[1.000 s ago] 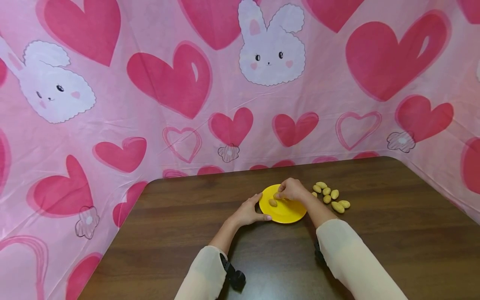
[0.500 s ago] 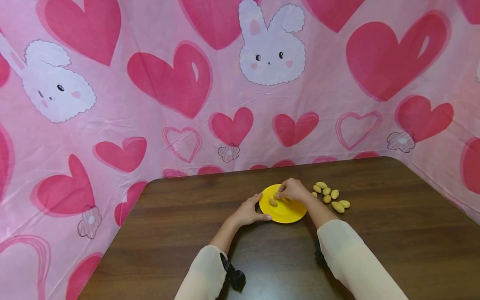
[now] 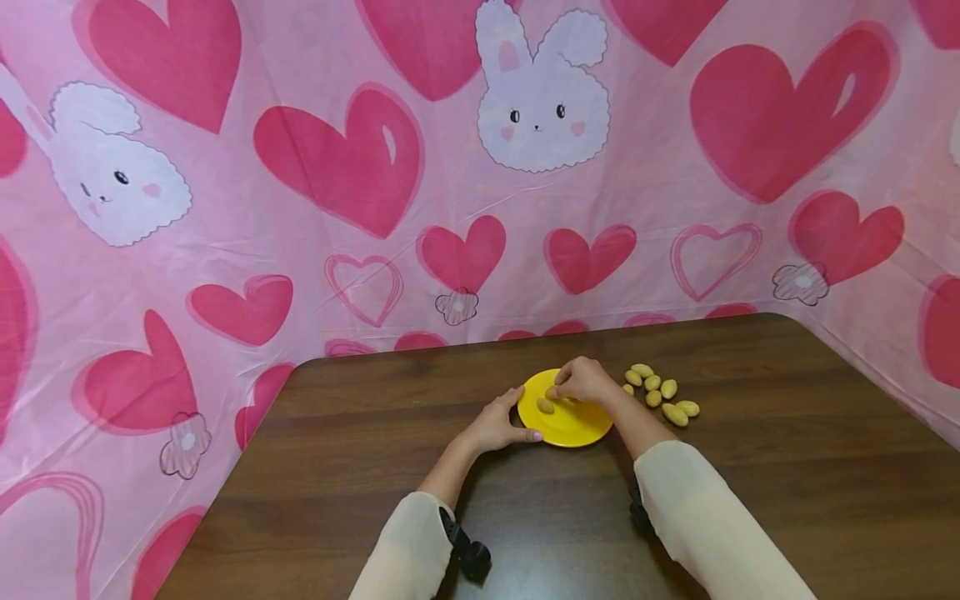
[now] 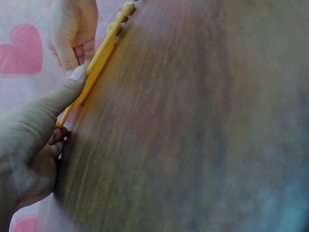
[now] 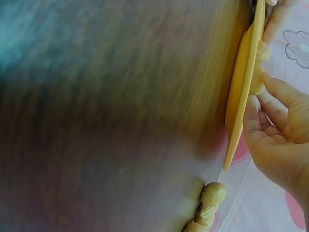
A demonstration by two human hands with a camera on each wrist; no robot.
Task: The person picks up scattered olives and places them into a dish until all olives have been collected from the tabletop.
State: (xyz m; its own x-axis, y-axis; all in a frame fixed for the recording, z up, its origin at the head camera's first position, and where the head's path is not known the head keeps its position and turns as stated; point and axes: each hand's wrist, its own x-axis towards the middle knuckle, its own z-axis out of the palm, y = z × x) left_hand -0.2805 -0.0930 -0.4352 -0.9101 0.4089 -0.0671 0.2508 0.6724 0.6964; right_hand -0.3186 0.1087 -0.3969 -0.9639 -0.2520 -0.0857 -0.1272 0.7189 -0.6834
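Note:
A yellow plate (image 3: 572, 429) lies on the table. My left hand (image 3: 493, 423) grips its left rim, with the thumb (image 4: 72, 84) on top and the fingers below, partly hidden. Over the plate, my right hand (image 3: 587, 380) pinches a small potato (image 5: 257, 83) that sits on the plate; the fingers hide part of it. Another small potato (image 3: 545, 406) lies just beside that one, nearer the left hand. Both are yellow-brown and bumpy in the right wrist view.
Several more small potatoes (image 3: 653, 398) are scattered on the brown wooden table (image 3: 337, 500) right of the plate, close to the right forearm. A pink cloth (image 3: 300, 192) with hearts and rabbits hangs behind the table's far edge.

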